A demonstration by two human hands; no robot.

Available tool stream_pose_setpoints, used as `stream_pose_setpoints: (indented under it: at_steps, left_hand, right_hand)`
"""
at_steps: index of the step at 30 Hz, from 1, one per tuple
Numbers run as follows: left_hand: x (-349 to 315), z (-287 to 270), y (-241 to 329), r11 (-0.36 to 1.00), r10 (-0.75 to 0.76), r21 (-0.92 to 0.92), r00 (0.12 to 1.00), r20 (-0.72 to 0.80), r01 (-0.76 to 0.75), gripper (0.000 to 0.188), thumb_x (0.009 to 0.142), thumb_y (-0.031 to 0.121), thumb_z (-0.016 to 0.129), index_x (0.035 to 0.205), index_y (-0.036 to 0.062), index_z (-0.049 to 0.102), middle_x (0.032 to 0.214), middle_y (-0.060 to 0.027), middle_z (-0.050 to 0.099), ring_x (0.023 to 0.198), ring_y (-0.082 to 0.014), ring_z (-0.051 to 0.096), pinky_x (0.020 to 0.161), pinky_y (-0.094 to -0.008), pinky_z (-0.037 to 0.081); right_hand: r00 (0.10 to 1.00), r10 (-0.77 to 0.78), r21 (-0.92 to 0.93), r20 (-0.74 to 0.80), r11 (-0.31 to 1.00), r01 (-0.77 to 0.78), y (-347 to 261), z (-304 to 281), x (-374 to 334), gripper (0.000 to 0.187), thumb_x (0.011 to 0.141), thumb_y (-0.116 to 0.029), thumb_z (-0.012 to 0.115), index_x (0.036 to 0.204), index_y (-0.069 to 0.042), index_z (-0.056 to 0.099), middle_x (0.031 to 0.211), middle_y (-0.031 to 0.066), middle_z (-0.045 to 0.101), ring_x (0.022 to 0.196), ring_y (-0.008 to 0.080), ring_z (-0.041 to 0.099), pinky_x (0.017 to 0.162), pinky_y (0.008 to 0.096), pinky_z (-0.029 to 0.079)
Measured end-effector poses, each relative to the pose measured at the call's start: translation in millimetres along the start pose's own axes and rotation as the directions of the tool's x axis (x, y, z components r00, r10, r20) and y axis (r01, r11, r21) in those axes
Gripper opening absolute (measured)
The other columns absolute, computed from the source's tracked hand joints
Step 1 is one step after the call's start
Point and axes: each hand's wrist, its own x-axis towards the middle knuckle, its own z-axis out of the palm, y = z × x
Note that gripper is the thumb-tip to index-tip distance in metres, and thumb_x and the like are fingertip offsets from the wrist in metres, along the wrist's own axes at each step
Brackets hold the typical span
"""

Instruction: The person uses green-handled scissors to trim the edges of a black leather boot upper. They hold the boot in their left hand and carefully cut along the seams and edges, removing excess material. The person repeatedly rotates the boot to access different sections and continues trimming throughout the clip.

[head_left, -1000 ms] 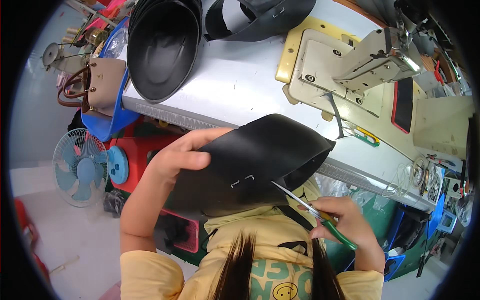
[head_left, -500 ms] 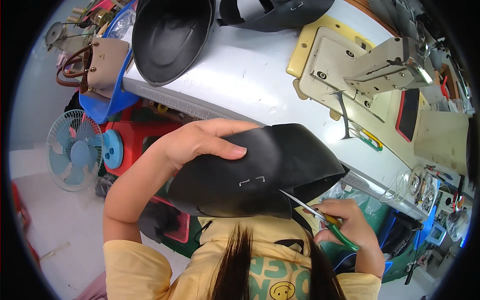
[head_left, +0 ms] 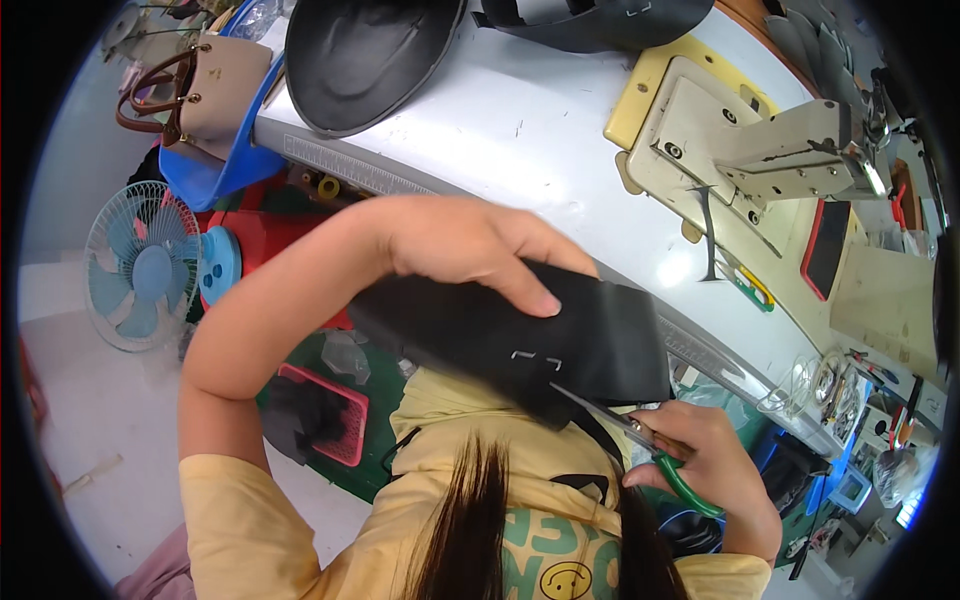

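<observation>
My left hand (head_left: 455,240) grips a curved black leather-like piece (head_left: 610,330), its thumb lying across the top face and its other fingers hidden behind. Two small pale corner marks show on this piece, whose lower left edge is smeared by motion. My right hand (head_left: 705,450) is closed round the handles of a pair of scissors (head_left: 688,492). Their slim metal blades point up and left, with the tips at the lower edge of the piece, just below the marks. Whether the blades are parted I cannot tell.
On the white table (head_left: 520,170) rest a black bowl-shaped piece (head_left: 370,60) and another black piece (head_left: 610,25). A sewing machine (head_left: 740,140) stands at the right, near green-and-yellow-handled snips (head_left: 755,288). To the left are a handbag (head_left: 220,95) and a fan (head_left: 150,270).
My left hand has moved to the right with the black piece, which has turned so its open fold at the right no longer shows. The scissors remain near its lower edge.
</observation>
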Motion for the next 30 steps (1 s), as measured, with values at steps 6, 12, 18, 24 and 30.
stream_pose_setpoints:
  at_steps: [6, 12, 18, 24, 30]
  left_hand:
    - [1, 26, 25, 0.105, 0.662, 0.974, 0.717, -0.218, 0.2, 0.049, 0.069, 0.03, 0.07, 0.107, 0.0029, 0.055, 0.109, -0.0112, 0.056, 0.106, -0.0301, 0.05, 0.095, -0.0441, 0.034]
    - [11, 41, -30, 0.145, 0.705, 0.972, 0.67, -0.232, 0.184, 0.071, 0.053, 0.038, 0.078, 0.117, 0.0151, 0.055, 0.118, -0.0077, 0.052, 0.109, -0.0304, 0.047, 0.095, -0.0475, 0.031]
    - [21, 23, -40, 0.111, 0.657, 0.992, 0.744, -0.121, 0.064, 0.052, 0.058, 0.026, 0.075, 0.107, 0.0155, 0.061, 0.098, -0.002, 0.059, 0.092, -0.0189, 0.052, 0.078, -0.0351, 0.035]
    - [22, 22, -33, 0.114, 0.552, 0.993, 0.828, -0.1, 0.044, 0.04, 0.061, 0.027, 0.074, 0.098, 0.0146, 0.064, 0.081, 0.0011, 0.058, 0.084, -0.0158, 0.052, 0.073, -0.0322, 0.034]
    - [22, 21, -24, 0.109, 0.524, 0.993, 0.847, -0.094, 0.043, 0.034, 0.063, 0.028, 0.074, 0.092, 0.014, 0.063, 0.078, 0.0011, 0.056, 0.08, -0.016, 0.051, 0.072, -0.0311, 0.034]
  right_hand:
    - [0.996, 0.089, 0.27, -0.029, 0.96, -0.078, 18, 2, 0, 0.045, 0.066, -0.024, 0.078, 0.103, -0.004, 0.062, 0.062, 0.0007, 0.048, 0.055, 0.0087, 0.041, 0.051, 0.0215, 0.035]
    - [0.988, 0.124, 0.39, 0.092, 0.908, -0.15, 23, -8, 4, 0.038, 0.075, -0.018, 0.074, 0.105, 0.0, 0.061, 0.068, -0.005, 0.048, 0.062, 0.0015, 0.039, 0.055, 0.0153, 0.035]
    - [0.977, 0.202, 0.41, 0.071, 0.887, -0.213, 18, -4, 1, 0.041, 0.072, -0.022, 0.075, 0.105, -0.001, 0.061, 0.059, -0.0005, 0.043, 0.056, 0.0041, 0.035, 0.049, 0.0197, 0.032]
    - [0.983, 0.182, 0.151, 0.009, 0.972, -0.181, -1, -18, -2, 0.05, 0.067, -0.033, 0.077, 0.1, 0.0, 0.059, 0.061, 0.0068, 0.037, 0.056, 0.0109, 0.034, 0.051, 0.0252, 0.034]
    - [0.976, 0.218, 0.236, -0.001, 0.948, -0.212, 1, -18, -3, 0.049, 0.067, -0.031, 0.078, 0.098, 0.002, 0.059, 0.062, 0.0034, 0.039, 0.057, 0.0102, 0.034, 0.051, 0.0246, 0.033]
